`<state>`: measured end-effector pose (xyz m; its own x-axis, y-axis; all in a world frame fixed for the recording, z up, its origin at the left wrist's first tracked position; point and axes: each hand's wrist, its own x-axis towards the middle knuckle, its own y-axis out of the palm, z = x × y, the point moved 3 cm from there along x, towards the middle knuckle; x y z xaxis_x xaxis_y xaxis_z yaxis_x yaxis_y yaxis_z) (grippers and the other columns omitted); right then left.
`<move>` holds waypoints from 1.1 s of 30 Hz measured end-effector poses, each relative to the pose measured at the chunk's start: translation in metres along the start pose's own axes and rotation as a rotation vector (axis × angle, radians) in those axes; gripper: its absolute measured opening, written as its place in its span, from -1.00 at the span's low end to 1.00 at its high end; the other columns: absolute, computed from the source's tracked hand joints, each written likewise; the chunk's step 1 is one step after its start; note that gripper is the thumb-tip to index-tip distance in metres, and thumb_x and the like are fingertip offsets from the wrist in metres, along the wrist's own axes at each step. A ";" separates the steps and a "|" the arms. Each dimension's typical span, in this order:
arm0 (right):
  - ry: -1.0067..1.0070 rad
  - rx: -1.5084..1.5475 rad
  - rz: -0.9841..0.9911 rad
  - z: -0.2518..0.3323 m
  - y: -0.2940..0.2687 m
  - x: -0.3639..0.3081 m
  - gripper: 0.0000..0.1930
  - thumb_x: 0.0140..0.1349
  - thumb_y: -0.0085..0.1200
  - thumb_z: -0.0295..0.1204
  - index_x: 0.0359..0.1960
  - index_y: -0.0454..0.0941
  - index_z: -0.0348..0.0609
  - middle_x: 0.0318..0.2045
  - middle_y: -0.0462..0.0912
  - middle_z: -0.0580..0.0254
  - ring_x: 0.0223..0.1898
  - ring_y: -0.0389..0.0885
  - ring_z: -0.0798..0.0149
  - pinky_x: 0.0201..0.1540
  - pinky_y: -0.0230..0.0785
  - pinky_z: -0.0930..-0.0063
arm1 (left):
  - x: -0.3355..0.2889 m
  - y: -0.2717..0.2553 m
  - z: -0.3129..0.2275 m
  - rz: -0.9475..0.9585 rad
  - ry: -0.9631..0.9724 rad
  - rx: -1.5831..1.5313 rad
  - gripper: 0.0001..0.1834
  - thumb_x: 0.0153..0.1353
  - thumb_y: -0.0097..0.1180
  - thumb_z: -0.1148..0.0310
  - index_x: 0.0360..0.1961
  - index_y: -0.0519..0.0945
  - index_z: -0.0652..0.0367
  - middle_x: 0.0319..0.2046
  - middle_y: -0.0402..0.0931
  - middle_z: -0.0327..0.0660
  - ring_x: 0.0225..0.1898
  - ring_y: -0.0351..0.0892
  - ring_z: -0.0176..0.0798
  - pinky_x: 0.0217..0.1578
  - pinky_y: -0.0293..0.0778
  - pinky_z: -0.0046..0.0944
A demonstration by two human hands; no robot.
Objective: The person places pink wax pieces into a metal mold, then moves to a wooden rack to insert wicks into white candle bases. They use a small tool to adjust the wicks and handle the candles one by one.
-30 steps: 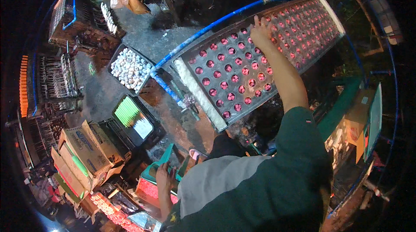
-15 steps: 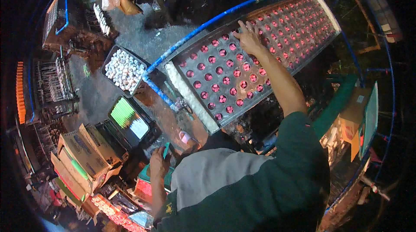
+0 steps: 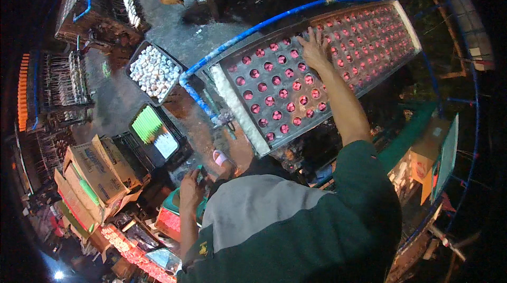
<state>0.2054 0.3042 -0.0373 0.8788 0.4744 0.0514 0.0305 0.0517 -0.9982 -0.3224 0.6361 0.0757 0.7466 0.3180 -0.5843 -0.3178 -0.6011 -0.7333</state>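
A long metal tray (image 3: 248, 111) full of round holes glowing pink runs from the middle to the upper right. My right hand (image 3: 314, 48) rests flat on it near its far edge, fingers spread, with nothing in it. My left hand (image 3: 190, 194) is low at the left, beside my grey and green shirt. Its fingers are curled round a small green object (image 3: 200, 171), of which little shows. A small pink piece (image 3: 221, 157) lies just beyond that hand.
A blue pipe (image 3: 253, 32) frames the tray's far side. To the left stand a black crate of white cylinders (image 3: 153, 72), a crate with green and white sheets (image 3: 156, 135), cardboard boxes (image 3: 95, 172) and wire racks (image 3: 63, 79). A brown box (image 3: 428, 156) sits at right.
My right hand has slid left along the tray, from the right part toward its middle. My left hand stayed low with the green object, shifting only slightly.
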 end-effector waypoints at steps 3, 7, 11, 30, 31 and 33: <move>0.071 0.045 0.065 0.002 -0.009 0.006 -0.61 0.33 0.08 -0.31 0.17 0.70 0.28 0.55 0.15 -0.13 0.60 -0.06 -0.32 0.54 -0.26 -0.47 | 0.001 0.011 0.017 -0.034 0.062 0.006 -0.51 0.29 0.29 0.25 0.19 0.61 0.24 0.12 0.60 0.19 0.14 0.57 0.31 0.15 0.51 0.11; 0.067 -0.079 0.106 -0.003 -0.017 0.008 -0.53 0.33 0.12 -0.34 0.29 0.62 0.27 0.57 0.13 -0.08 0.60 -0.05 -0.27 0.52 -0.13 -0.46 | 0.001 0.009 0.015 -0.037 0.027 0.008 -0.52 0.29 0.30 0.23 0.16 0.62 0.26 0.09 0.60 0.20 0.10 0.59 0.32 0.11 0.53 0.12; 0.092 -0.029 0.042 -0.003 -0.012 0.005 -0.57 0.37 0.12 -0.25 0.27 0.63 0.20 0.52 0.23 -0.09 0.58 0.05 -0.25 0.52 -0.11 -0.41 | 0.008 0.002 0.011 0.001 0.023 0.050 -0.53 0.28 0.31 0.22 0.12 0.63 0.27 0.02 0.62 0.20 0.03 0.61 0.32 0.05 0.54 0.13; 0.059 0.250 0.090 0.011 -0.011 -0.085 -0.35 0.52 -0.03 -0.06 0.49 0.30 -0.22 0.54 0.19 -0.19 0.59 0.04 -0.20 0.60 -0.13 -0.12 | 0.044 -0.005 0.037 0.009 0.107 -0.094 -0.52 0.25 0.37 0.27 0.11 0.66 0.33 0.05 0.64 0.24 0.10 0.63 0.31 0.10 0.56 0.08; 0.078 0.226 0.090 0.012 -0.011 -0.089 -0.33 0.52 -0.03 -0.03 0.49 0.30 -0.22 0.55 0.17 -0.20 0.59 0.03 -0.21 0.60 -0.13 -0.12 | 0.046 -0.004 0.049 0.010 0.097 -0.083 -0.53 0.25 0.37 0.27 0.11 0.66 0.34 0.04 0.64 0.23 0.09 0.64 0.30 0.09 0.56 0.08; 0.119 0.176 0.085 0.015 -0.014 -0.096 -0.28 0.51 -0.02 0.05 0.49 0.29 -0.22 0.57 0.11 -0.20 0.60 0.01 -0.21 0.60 -0.15 -0.13 | 0.055 -0.005 0.071 0.011 0.083 -0.059 -0.53 0.26 0.36 0.28 0.10 0.66 0.36 0.02 0.65 0.23 0.09 0.64 0.29 0.08 0.57 0.07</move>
<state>0.1134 0.2708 -0.0282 0.9250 0.3770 -0.0469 -0.1203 0.1736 -0.9774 -0.3214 0.7082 0.0226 0.7898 0.2507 -0.5598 -0.2932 -0.6474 -0.7035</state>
